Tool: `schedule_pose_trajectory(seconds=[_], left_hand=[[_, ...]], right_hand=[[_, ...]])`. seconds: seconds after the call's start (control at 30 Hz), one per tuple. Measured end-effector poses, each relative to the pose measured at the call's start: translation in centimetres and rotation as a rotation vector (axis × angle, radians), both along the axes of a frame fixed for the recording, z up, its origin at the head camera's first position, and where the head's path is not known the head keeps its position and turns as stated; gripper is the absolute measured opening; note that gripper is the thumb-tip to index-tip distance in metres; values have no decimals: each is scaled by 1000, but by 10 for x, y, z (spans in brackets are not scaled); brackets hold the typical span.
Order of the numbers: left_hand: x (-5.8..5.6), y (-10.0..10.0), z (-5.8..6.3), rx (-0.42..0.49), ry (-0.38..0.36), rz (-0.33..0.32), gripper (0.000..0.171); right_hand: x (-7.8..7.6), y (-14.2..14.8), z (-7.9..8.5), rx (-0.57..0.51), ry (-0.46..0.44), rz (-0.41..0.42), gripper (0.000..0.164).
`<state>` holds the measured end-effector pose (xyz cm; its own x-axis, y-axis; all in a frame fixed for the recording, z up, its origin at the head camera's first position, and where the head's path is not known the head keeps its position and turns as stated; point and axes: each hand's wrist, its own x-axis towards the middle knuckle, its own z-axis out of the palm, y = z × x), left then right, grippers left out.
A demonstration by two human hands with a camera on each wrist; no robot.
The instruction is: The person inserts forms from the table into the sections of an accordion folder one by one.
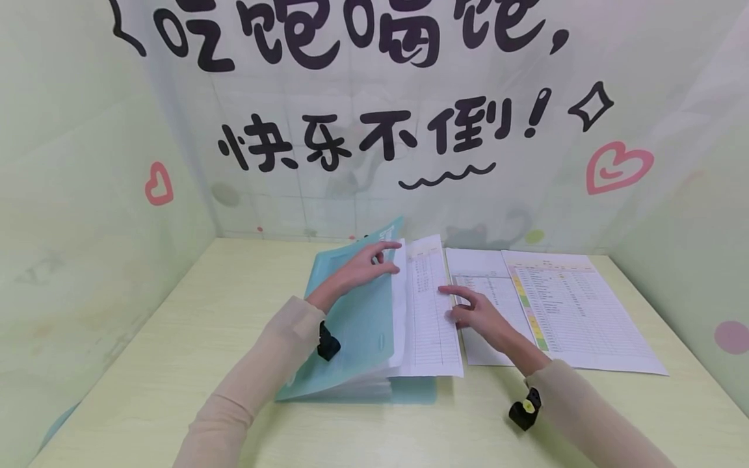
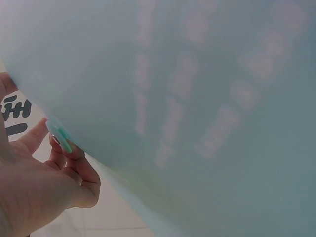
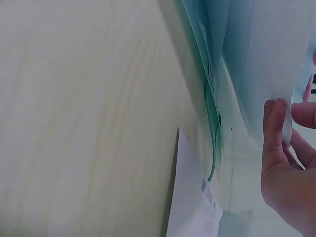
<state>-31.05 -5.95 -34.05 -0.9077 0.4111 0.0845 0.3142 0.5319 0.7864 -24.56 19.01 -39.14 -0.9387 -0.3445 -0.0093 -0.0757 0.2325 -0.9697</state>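
A teal translucent folder (image 1: 351, 325) lies on the table with its cover raised at a slant. My left hand (image 1: 368, 260) holds the raised cover by its free edge; in the left wrist view the cover (image 2: 207, 113) fills most of the picture beside the hand (image 2: 54, 173). A white sheet printed with a table (image 1: 433, 325) stands tilted out of the folder, partly inside it. Its right edge is pinched by my right hand (image 1: 476, 318). From the right wrist, fingers and thumb show on both faces of the sheet (image 3: 271, 49).
Right of the folder lie two more printed sheets, one with coloured row labels (image 1: 579, 312) overlapping a plainer one (image 1: 482, 338). The pale wooden table (image 1: 193, 312) meets a fabric backdrop (image 1: 351, 201) behind and at both sides.
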Motion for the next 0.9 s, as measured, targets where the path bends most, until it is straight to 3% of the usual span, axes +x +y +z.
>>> schedule_pose_trajectory(seconds=[0.37, 0.9], left_hand=[[0, 0, 2, -3, -6, -1, 50], [-2, -1, 2, -6, -15, -6, 49]], right_hand=[[21, 2, 2, 3, 52, 29, 39], [20, -24, -11, -70, 0, -17, 39]])
